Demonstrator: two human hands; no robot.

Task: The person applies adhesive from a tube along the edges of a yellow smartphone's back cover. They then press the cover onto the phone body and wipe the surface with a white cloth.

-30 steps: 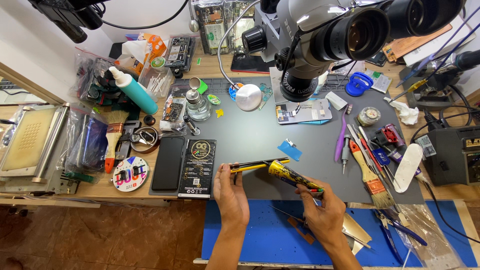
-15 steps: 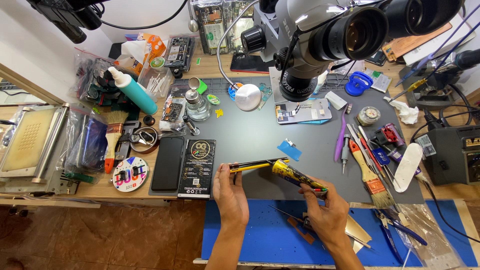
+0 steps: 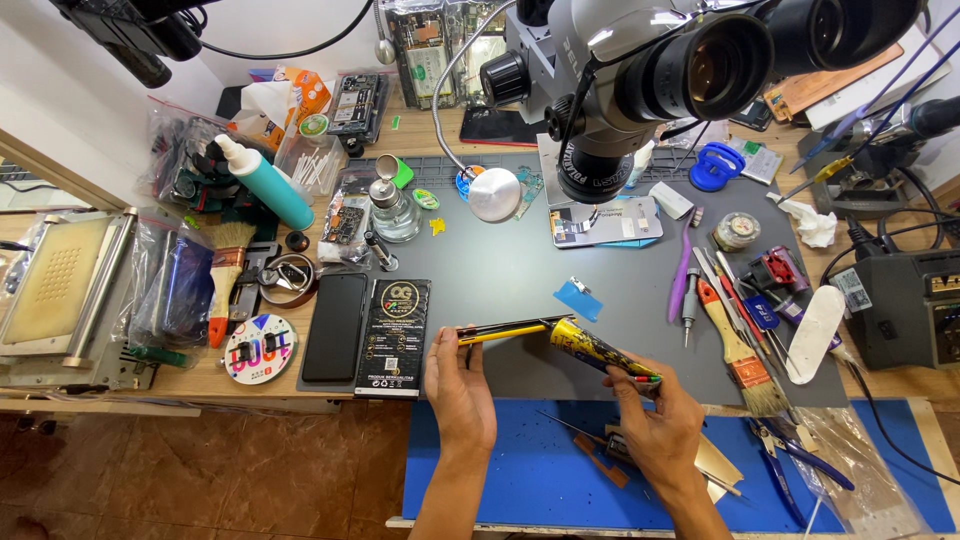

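Observation:
My left hand [image 3: 458, 385] pinches a thin dark strip with a yellow edge [image 3: 500, 332], held level over the grey work mat [image 3: 500, 270]. A yellow and black glue tube [image 3: 598, 353] lies in my right hand [image 3: 655, 420], its nozzle touching the strip's right end. To the left of my left hand a black packet [image 3: 392, 337] and a dark phone [image 3: 335, 327] lie flat on the mat.
A microscope [image 3: 660, 70] hangs over the mat's far side beside a gooseneck lamp [image 3: 494, 193]. Brushes and screwdrivers [image 3: 725, 320] lie to the right, near a soldering station [image 3: 915, 305]. A teal bottle [image 3: 265, 180] and a grey press [image 3: 60, 290] stand at left. A blue mat [image 3: 540, 470] covers the near edge.
The tube's nozzle has slid a little to the right along the strip. My left hand has held the strip still.

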